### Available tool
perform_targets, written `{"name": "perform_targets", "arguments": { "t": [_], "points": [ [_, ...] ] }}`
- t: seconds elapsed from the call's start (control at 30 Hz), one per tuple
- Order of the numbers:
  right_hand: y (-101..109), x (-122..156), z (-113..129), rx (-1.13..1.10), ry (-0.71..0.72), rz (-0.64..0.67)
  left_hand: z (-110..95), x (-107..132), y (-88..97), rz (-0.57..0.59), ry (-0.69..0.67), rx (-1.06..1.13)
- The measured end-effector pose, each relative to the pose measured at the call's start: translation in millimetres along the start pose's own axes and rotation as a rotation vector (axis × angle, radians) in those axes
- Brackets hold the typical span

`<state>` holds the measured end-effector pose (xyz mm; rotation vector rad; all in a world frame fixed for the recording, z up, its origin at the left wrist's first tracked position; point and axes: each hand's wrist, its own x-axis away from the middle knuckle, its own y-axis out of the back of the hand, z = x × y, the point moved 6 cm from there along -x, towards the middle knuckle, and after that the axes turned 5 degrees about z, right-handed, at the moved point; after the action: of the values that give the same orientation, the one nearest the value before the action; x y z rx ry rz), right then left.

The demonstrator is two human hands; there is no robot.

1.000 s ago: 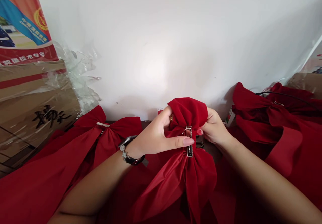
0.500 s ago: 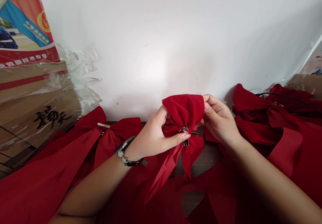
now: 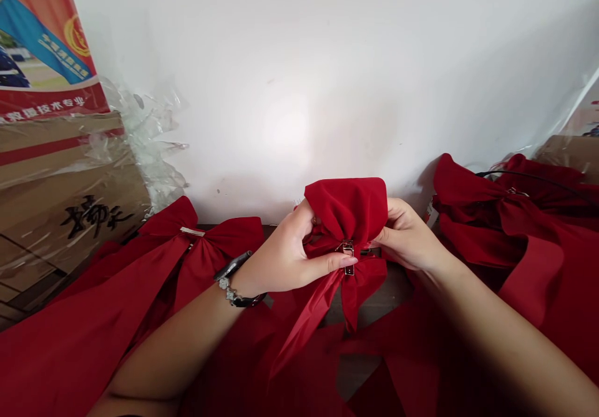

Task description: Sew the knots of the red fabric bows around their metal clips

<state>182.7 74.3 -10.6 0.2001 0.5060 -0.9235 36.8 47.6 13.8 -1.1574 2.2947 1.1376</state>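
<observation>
A red velvet-like bow [image 3: 349,208] is held up in front of me, with loops at top and bottom and tails hanging down. At its gathered centre sits a metal hair clip [image 3: 348,258]. My left hand [image 3: 299,251] grips the bow from the left, thumb pressed against the clip and the other fingers hidden behind the fabric. From the right, my right hand [image 3: 405,236] pinches the upper loop near its lower edge, its fingertips partly behind the cloth.
Another red bow with a metal clip [image 3: 193,232] lies on the left. A heap of red bows [image 3: 496,217] is on the right, a black cable [image 3: 538,176] across it. Cardboard boxes [image 3: 60,186] with torn plastic wrap [image 3: 150,136] stand left; a white wall [image 3: 281,61] rises behind.
My right hand has slid down from the loop's upper right corner to its lower side. The upper loop spreads slightly further right. My left hand keeps its grip.
</observation>
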Motion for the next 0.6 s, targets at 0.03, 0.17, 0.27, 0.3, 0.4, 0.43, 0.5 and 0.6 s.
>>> {"name": "perform_targets", "arguments": {
  "t": [0.03,0.17,0.27,0.3,0.4,0.43,0.5,0.6],
  "points": [
    [-1,0,0,0.014,0.003,0.010,0,0,-0.9,0.015,0.003,-0.001],
    [-3,-1,-5,0.023,0.002,0.018,0,1,-3.3,0.045,-0.006,0.014],
    [-4,0,-12,-0.058,-0.022,-0.033,0,2,-3.0,0.033,0.006,-0.028],
    [-5,0,-14,-0.076,-0.028,-0.042,-1,3,-3.4,0.039,0.011,-0.031],
    [-8,0,-15,-0.082,-0.047,-0.043,-2,4,-7.2,0.097,0.006,0.028],
    [-9,0,-15,-0.088,-0.054,-0.047,-3,4,-8.4,0.113,-0.002,0.053],
    [-12,0,-16,-0.132,-0.073,-0.057,-2,3,-9.2,0.118,-0.013,0.076],
    [-17,-1,-17,-0.248,-0.073,-0.059,-1,2,-7.9,0.088,-0.020,0.060]
  ]
}}
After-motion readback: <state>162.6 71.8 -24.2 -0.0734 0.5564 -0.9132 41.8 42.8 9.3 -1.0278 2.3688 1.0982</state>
